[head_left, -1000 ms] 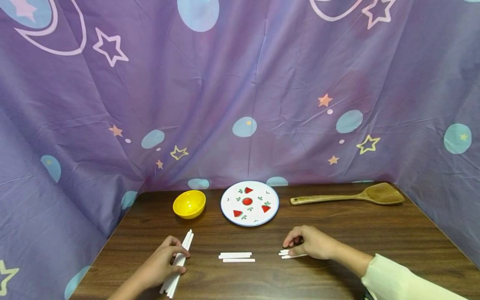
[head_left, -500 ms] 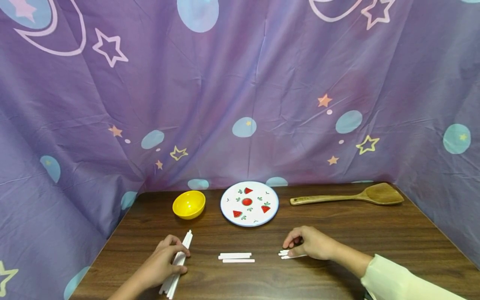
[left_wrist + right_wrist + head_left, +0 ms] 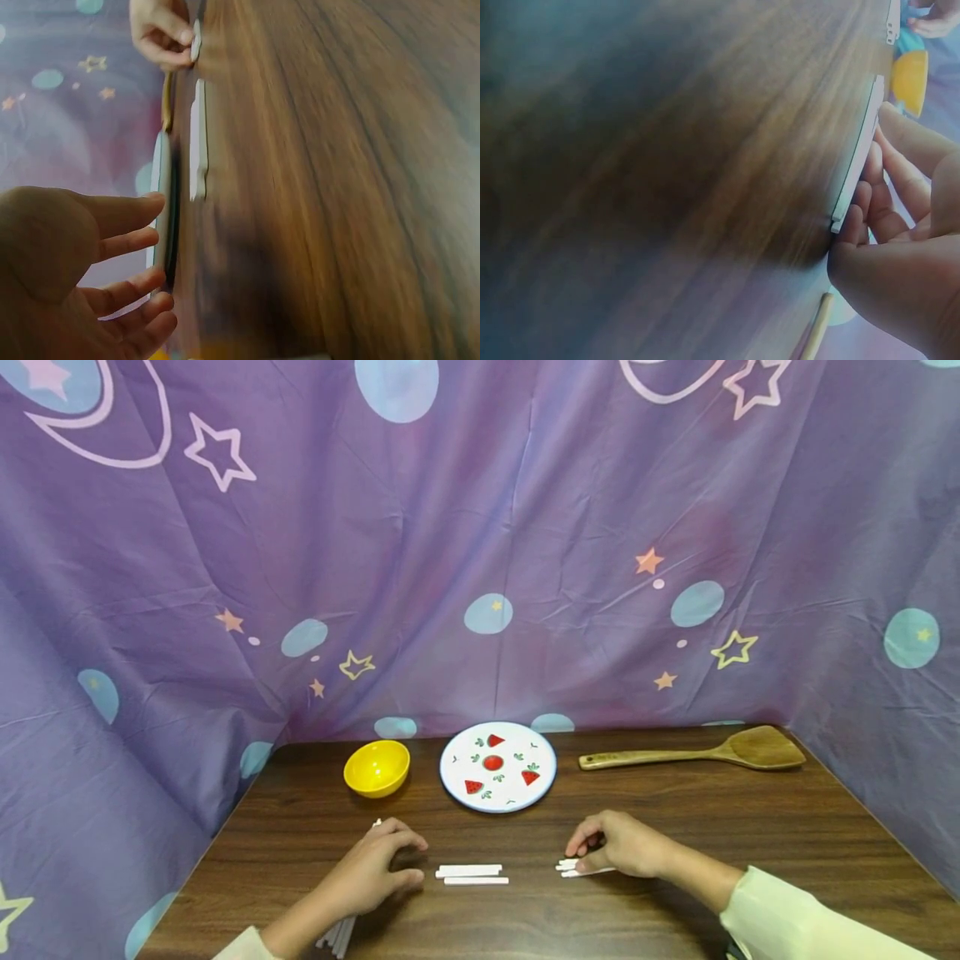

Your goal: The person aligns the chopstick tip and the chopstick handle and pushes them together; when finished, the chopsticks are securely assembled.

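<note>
just beside the left hand [image 3: 378,864], toward its right, the middle white sticks [image 3: 469,870] are lying flat on the desk [image 3: 637,927], with their long axis running from left to right. the left hand is the nearer one to them; its fingers are spreading loosely and are holding nothing. on the other side, the right hand [image 3: 626,847] is pinching, with curled fingers and thumb, the right white sticks [image 3: 858,154]. below the left hand, the long white sticks [image 3: 339,935] are lying slanted, partly hidden. along the far side of the dark wooden desk, a yellow bowl [image 3: 378,791], a plate [image 3: 459,772] and a wooden spatula [image 3: 693,755] are resting, while a purple cloth [image 3: 420,568] is hanging behind and at both sides.
</note>
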The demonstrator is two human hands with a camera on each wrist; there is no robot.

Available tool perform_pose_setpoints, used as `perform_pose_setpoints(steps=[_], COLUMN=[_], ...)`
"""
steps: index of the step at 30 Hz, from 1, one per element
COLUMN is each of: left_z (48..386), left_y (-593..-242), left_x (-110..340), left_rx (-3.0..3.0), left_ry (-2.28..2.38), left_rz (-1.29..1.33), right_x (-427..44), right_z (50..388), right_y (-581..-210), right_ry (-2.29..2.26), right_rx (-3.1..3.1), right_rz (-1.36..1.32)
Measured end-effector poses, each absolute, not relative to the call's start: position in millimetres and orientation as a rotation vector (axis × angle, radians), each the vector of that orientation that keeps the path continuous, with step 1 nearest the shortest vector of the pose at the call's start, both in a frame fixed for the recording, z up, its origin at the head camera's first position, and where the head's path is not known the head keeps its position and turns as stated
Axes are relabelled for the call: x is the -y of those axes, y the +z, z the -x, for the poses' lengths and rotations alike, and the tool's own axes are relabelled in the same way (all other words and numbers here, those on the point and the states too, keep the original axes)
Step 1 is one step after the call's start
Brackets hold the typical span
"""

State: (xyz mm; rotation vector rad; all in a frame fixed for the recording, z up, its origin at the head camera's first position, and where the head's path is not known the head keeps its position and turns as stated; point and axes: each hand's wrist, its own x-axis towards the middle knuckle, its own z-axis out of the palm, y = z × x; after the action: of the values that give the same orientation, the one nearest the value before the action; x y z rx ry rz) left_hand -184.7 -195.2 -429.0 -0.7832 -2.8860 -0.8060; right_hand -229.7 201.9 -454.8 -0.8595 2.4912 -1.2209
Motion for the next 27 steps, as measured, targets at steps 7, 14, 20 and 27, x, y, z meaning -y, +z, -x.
perform_pose_setpoints(steps=[7, 14, 20, 27], left_z=[197, 205, 207, 209], left_y=[-432, -438, -441, -443], left_x=[167, 146, 132, 124], left_rx=[2.886, 2.878, 2.888, 2.893], left_ry=[-0.915, -0.964, -0.909, -0.895], left_rz=[0.915, 0.972, 1.004, 1.02], right_x=[-201, -202, -202, -202], right_z=[229, 229, 229, 229], right_y=[-453, -453, -455, -454], right_ry=[-1.224, -1.237, -1.242, -1.178], right_rx=[-2.488, -2.469, -2.464, -2.515], right_rz=[0.836, 0.828, 0.852, 0.852])
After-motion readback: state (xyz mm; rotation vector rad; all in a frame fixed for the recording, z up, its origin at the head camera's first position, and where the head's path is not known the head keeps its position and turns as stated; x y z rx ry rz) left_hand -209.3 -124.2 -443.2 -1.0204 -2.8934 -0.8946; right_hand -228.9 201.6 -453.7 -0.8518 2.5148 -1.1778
